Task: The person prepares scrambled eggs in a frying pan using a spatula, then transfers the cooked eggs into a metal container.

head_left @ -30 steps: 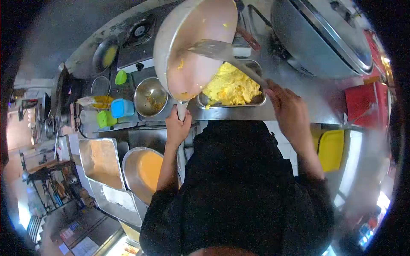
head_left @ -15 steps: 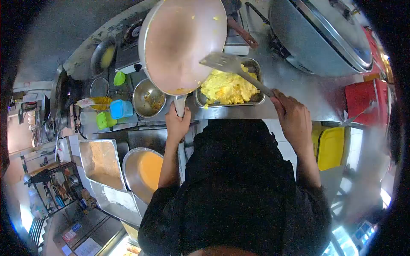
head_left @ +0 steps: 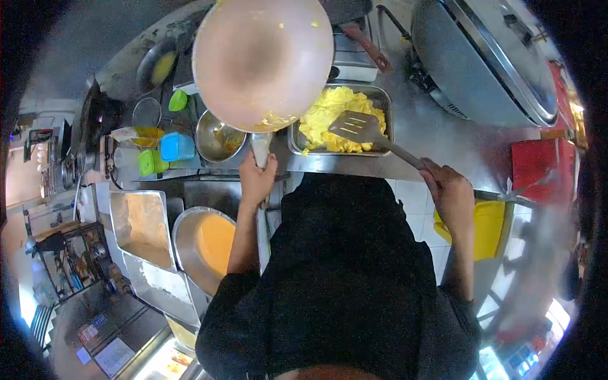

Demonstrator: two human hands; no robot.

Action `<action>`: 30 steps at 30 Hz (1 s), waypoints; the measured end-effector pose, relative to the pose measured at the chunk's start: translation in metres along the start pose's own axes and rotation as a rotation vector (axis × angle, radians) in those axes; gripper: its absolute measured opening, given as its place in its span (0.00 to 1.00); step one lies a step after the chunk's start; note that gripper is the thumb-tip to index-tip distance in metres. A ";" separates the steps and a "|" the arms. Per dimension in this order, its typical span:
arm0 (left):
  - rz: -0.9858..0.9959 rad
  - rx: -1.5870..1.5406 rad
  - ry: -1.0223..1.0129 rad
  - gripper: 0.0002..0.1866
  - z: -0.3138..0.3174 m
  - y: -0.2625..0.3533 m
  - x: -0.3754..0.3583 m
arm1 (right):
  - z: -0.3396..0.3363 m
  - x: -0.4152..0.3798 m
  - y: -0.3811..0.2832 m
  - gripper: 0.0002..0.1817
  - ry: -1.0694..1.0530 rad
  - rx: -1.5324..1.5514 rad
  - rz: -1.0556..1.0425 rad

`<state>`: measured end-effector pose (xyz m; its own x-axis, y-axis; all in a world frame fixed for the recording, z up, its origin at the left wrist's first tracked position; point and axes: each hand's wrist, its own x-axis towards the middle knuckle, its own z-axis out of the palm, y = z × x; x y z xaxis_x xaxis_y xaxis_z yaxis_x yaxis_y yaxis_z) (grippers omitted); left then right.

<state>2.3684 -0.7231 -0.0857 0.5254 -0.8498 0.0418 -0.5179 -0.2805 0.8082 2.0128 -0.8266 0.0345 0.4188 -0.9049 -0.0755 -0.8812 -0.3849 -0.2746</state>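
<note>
My left hand (head_left: 258,182) is closed round the pale handle of a light-coloured frying pan (head_left: 253,69). A few yellow bits of egg cling to the pan's inner surface, mostly near the handle. In my right hand (head_left: 448,187) is a grey slotted spatula (head_left: 358,128), its blade lying over the scrambled eggs (head_left: 329,111). The eggs fill much of a rectangular metal tray (head_left: 386,104) on the counter, just right of the pan.
Left of the tray stand a metal bowl (head_left: 206,136), a blue tub (head_left: 177,147) and a green tub (head_left: 151,163). Lower left, a large bowl of orange liquid (head_left: 215,244) sits beside a metal pan (head_left: 168,218). A big lidded cooker (head_left: 468,69) occupies the upper right.
The pan has shifted slightly left, away from the tray. My right hand has brought the spatula from the pan's edge down and right, over the eggs.
</note>
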 end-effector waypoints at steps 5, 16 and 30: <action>-0.099 -0.148 0.027 0.13 -0.024 -0.006 -0.005 | 0.034 -0.002 0.009 0.14 0.020 -0.152 -0.131; -0.178 -0.184 0.044 0.10 -0.041 -0.005 -0.013 | 0.110 0.033 -0.001 0.15 0.073 -0.240 -0.327; -0.206 -0.081 -0.089 0.11 -0.051 -0.019 -0.006 | 0.075 0.028 -0.003 0.12 0.145 -0.122 -0.073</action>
<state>2.4091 -0.6896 -0.0708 0.5511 -0.8153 -0.1777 -0.3481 -0.4182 0.8390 2.0433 -0.8370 -0.0389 0.4546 -0.8870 0.0813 -0.8733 -0.4618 -0.1553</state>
